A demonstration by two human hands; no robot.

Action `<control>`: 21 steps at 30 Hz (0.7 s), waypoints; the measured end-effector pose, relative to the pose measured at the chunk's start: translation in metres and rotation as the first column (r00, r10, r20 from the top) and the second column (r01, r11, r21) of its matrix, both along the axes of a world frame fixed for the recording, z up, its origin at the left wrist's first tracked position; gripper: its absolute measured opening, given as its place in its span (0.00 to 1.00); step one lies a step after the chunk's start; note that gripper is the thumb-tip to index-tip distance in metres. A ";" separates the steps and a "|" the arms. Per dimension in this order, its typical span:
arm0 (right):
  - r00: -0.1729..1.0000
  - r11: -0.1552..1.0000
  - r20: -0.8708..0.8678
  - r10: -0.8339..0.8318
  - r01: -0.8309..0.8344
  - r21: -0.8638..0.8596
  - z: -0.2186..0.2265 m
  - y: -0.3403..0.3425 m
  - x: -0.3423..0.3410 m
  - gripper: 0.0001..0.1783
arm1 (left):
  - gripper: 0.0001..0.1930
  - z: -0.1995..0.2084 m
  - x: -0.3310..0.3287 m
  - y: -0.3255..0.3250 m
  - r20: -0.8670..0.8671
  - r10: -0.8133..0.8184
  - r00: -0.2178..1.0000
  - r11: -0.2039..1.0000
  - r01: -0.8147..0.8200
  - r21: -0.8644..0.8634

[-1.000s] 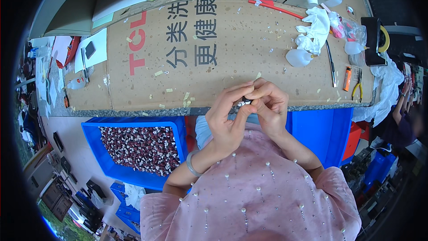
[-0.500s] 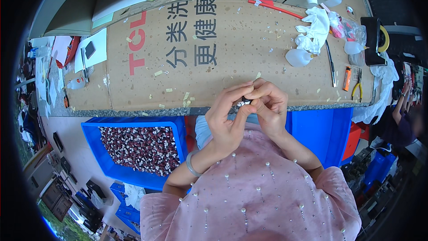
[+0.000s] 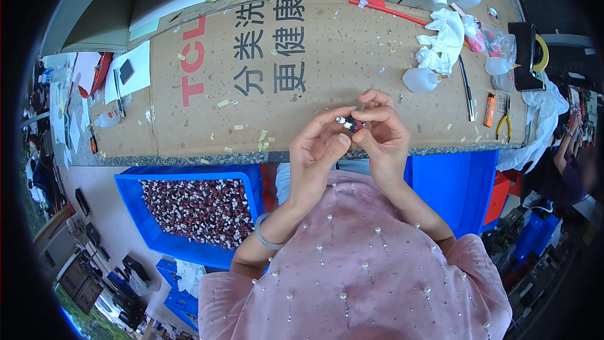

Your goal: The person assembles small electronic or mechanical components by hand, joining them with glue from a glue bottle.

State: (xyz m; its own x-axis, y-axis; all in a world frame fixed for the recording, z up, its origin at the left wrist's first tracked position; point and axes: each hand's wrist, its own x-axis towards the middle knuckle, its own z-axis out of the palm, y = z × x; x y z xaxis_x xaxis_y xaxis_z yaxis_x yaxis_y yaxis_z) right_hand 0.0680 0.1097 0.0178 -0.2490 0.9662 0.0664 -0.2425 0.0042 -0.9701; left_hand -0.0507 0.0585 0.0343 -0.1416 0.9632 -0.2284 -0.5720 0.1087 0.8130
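Above the front edge of the bench, a small dark red, black and white figurine (image 3: pixel 350 124) lies tilted between my two hands. My right hand (image 3: pixel 387 135) pinches its dark red end between thumb and forefinger, the other fingers curled behind. My left hand (image 3: pixel 316 149) closes on the white end with thumb and fingertips. A blue bin (image 3: pixel 189 253) at my lower left holds many similar small red and white pieces.
Cardboard (image 3: pixel 214 129) covers the bench. At right are a squeeze bottle (image 3: pixel 421 80), white gloves (image 3: pixel 448 34), a pen (image 3: pixel 467 91), an orange lighter-shaped item (image 3: pixel 489 110), yellow-handled pliers (image 3: pixel 504 123) and a tape dispenser (image 3: pixel 523 50). Another blue bin (image 3: pixel 450 192) stands at lower right.
The figurine has been turned and raised slightly away from me, so more of it shows. My fingers have shifted around it, and the right hand's fingers have spread upward.
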 end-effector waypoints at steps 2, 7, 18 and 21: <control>1.000 0.999 0.027 0.010 -0.011 0.037 0.000 0.000 0.000 0.16 | 0.17 0.000 0.001 0.000 0.112 -0.010 0.994 1.000 0.013 -0.023; 1.000 1.000 0.014 0.022 -0.022 -0.012 0.003 -0.002 -0.002 0.16 | 0.16 -0.002 0.001 0.002 0.192 -0.002 0.981 0.998 0.015 -0.064; 0.988 0.997 0.151 0.027 -0.038 0.071 0.004 -0.004 -0.001 0.18 | 0.16 -0.003 0.000 0.005 0.198 -0.006 0.980 0.995 0.025 -0.098; 0.985 0.996 0.163 0.047 -0.060 0.071 0.002 -0.003 0.001 0.15 | 0.16 0.000 -0.001 0.006 0.191 -0.002 0.982 0.995 0.022 -0.101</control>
State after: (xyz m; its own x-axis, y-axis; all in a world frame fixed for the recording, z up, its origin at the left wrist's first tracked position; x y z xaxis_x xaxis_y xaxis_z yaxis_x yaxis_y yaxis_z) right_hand 0.0690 0.1067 0.0203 -0.3135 0.9450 0.0937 -0.0846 0.0705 -0.9939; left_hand -0.0515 0.0648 0.0339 -0.0744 0.9349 -0.3471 -0.7133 0.1934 0.6737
